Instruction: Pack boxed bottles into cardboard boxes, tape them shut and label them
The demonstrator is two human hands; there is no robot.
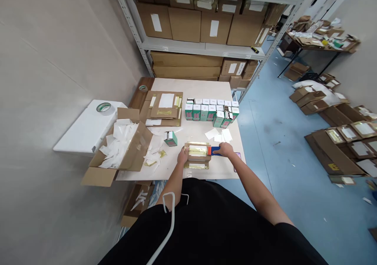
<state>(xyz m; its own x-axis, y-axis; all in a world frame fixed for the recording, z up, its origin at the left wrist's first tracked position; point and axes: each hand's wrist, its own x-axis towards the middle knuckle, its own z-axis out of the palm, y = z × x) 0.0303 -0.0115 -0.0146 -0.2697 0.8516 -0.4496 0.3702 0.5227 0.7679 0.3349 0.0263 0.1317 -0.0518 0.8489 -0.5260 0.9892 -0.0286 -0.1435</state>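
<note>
A small cardboard box (199, 159), with strips of shiny yellowish tape across it, lies near the front edge of the table. My left hand (183, 155) is closed on the box's left edge. In my right hand (225, 149) is a blue hand tool (216, 151) with a red-orange end; its exact kind is unclear. The red end meets the right side of the box. Beyond the box are a few white paper slips (226, 134). A phone-like flat object (237, 161) lies partly under my right forearm. A single green-and-white carton (171, 138) stands to the left.
Rows of green-and-white cartons (204, 112) stand at the back right. Flattened cardboard (165, 112) lies back left. An open box (138, 147) of white paper occupies the left side, near a white surface (79, 129) with a tape roll (103, 107). Metal shelving (188, 47) rises behind.
</note>
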